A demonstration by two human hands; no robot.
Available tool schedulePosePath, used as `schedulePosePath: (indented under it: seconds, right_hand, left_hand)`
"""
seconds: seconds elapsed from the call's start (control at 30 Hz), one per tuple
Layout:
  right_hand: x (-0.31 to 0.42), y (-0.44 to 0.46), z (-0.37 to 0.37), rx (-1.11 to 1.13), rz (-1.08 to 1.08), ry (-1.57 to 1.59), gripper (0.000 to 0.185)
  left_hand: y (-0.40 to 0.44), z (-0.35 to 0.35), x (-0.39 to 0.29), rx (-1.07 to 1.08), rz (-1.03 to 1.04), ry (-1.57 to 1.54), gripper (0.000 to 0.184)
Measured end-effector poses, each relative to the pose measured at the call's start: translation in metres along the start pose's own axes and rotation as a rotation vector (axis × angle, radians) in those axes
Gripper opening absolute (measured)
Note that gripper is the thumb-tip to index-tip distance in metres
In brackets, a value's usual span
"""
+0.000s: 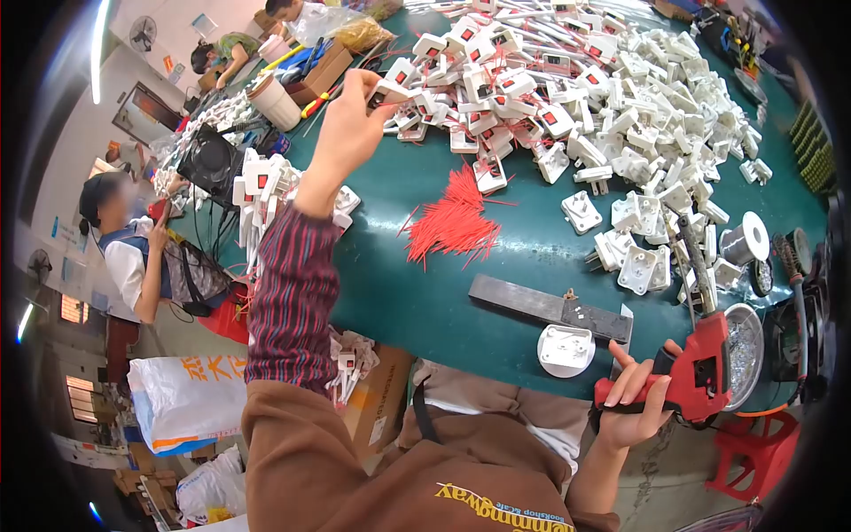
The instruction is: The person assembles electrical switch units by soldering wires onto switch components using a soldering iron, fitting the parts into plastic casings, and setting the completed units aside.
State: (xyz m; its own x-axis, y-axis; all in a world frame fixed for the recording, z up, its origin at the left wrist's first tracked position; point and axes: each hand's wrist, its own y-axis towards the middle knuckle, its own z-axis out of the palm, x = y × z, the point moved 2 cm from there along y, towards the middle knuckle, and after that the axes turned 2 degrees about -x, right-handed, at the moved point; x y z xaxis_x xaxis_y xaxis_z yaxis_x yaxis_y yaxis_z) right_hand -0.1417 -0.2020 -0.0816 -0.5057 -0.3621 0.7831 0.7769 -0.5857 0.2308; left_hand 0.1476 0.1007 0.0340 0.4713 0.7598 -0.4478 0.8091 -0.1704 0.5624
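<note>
My left hand (347,124) reaches over the near side of a heap of white plug housings with red switches (479,84). Its thumb and fingers pinch a white plug housing (392,90), partly hidden by the fingers. At the lower right, my right hand (634,403) is wrapped around the handle of a red soldering gun (706,368), whose long dark shaft points up the table. Between the hands lie a bundle of short red wires (454,226) and a dark metal bar (519,300). A round white plug base (566,350) rests at the table edge near my right hand.
Loose white plug shells (651,133) cover the right of the green table (381,288). A solder spool (752,238) and a bowl of small clear parts (743,355) stand at the right. Co-workers sit left and behind. A red stool (753,452) is below.
</note>
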Motion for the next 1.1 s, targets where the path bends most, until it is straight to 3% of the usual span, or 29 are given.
schedulePosePath:
  seconds: [0.07, 0.13, 0.23, 0.27, 0.37, 0.43, 0.57, 0.63, 0.77, 0.97, 1.1]
  right_hand:
    - [0.000, -0.001, -0.001, -0.040, 0.003, -0.014, 0.044]
    - [-0.001, -0.003, -0.005, -0.018, 0.019, 0.028, 0.045]
    - [0.012, -0.014, 0.010, -0.094, 0.077, -0.055, 0.050]
    - [0.018, -0.020, 0.022, -0.042, 0.036, -0.067, 0.051]
    - [0.029, -0.039, 0.023, 0.058, -0.013, -0.410, 0.070]
    - [0.030, -0.037, 0.026, 0.286, 0.032, -0.549, 0.053]
    - [0.035, -0.037, 0.035, 0.317, -0.004, -0.680, 0.050]
    - [0.032, -0.040, 0.037, 0.363, 0.061, -0.566, 0.050]
    - [0.029, -0.047, 0.040, 0.277, 0.159, -0.441, 0.047]
    - [0.024, -0.052, 0.045, 0.263, 0.095, -0.471, 0.040]
    - [0.019, -0.059, 0.035, 0.280, 0.191, -0.431, 0.036]
  left_hand:
    - [-0.018, -0.017, -0.053, 0.113, -0.033, -0.297, 0.021]
    - [-0.052, -0.031, -0.109, 0.296, 0.004, -0.238, 0.021]
    - [-0.102, -0.023, -0.162, 0.441, 0.383, -0.377, 0.027]
    - [-0.122, -0.018, -0.173, 0.558, 0.219, -0.459, 0.030]
    - [-0.156, 0.008, -0.184, 0.680, 0.126, -0.662, 0.024]
    - [-0.170, 0.020, -0.188, 0.641, 0.082, -0.737, 0.022]
    - [-0.181, 0.030, -0.188, 0.629, 0.157, -0.725, 0.016]
    - [-0.184, 0.030, -0.186, 0.571, 0.332, -0.643, 0.015]
    - [-0.192, 0.029, -0.189, 0.574, 0.313, -0.566, 0.017]
    - [-0.215, 0.035, -0.174, 0.454, -0.056, -0.762, 0.017]
    - [-0.206, 0.030, -0.177, 0.464, 0.064, -0.692, 0.011]
